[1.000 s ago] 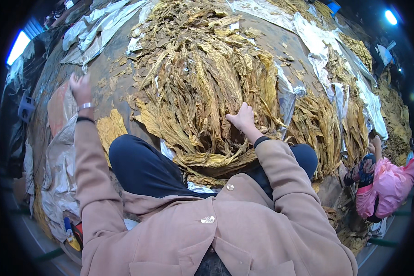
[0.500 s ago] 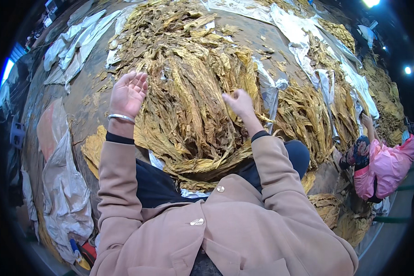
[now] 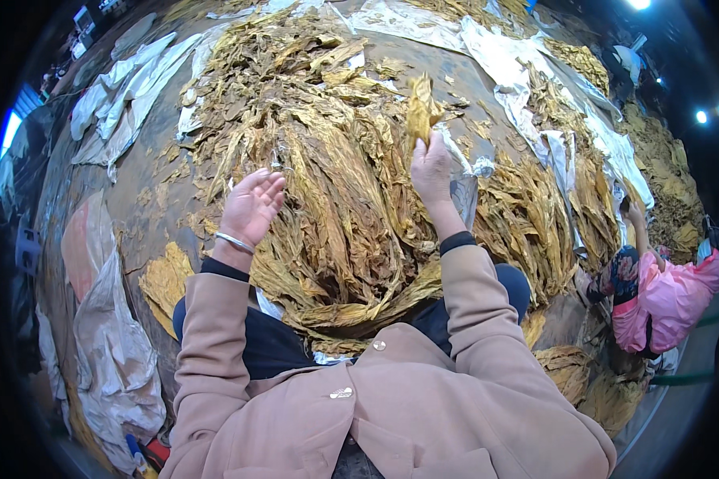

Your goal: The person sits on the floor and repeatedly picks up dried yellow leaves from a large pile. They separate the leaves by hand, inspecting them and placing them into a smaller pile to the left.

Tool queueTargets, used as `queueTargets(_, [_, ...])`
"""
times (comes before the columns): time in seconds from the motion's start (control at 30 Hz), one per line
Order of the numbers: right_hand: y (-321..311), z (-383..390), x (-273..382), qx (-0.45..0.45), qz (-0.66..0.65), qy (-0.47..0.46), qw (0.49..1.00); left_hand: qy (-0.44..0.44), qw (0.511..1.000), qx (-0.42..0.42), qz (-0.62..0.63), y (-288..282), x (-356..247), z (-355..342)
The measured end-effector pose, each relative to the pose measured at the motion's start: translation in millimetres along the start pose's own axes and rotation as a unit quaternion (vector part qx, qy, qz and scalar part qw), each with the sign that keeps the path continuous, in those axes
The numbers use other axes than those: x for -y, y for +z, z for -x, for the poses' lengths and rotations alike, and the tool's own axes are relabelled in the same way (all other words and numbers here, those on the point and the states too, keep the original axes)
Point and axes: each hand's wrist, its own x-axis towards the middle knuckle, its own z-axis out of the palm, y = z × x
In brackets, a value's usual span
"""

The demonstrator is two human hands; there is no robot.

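My right hand point(image 3: 431, 172) now has a dried leaf point(image 3: 423, 112), golden brown and by its look tobacco, where half a second ago no leaf showed in it; it has also gone from the heap's near half to the upper part of its right edge. My left hand point(image 3: 253, 206), out over the ground at far left a second ago, now hangs by the left edge of the leaf heap point(image 3: 327, 215), palm bared, fingers half curled and nothing visible in them. For the sorting this looks to be, I judge that one leaf is picked out and the left hand is free. I pinch the leaf by its lower end between thumb and fingers; the rest stands up past my fingertips, toward the heap's far right corner. Whether it brushes anything behind, I cannot tell.
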Motion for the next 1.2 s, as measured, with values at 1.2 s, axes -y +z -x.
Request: queueTargets(1.2, [-12.1, 75.8, 90.8, 0.505, -0.493, 0.26, 0.659, 0.214, 0.957, -0.11, 0.161, -58.8, -95.9, -6.3])
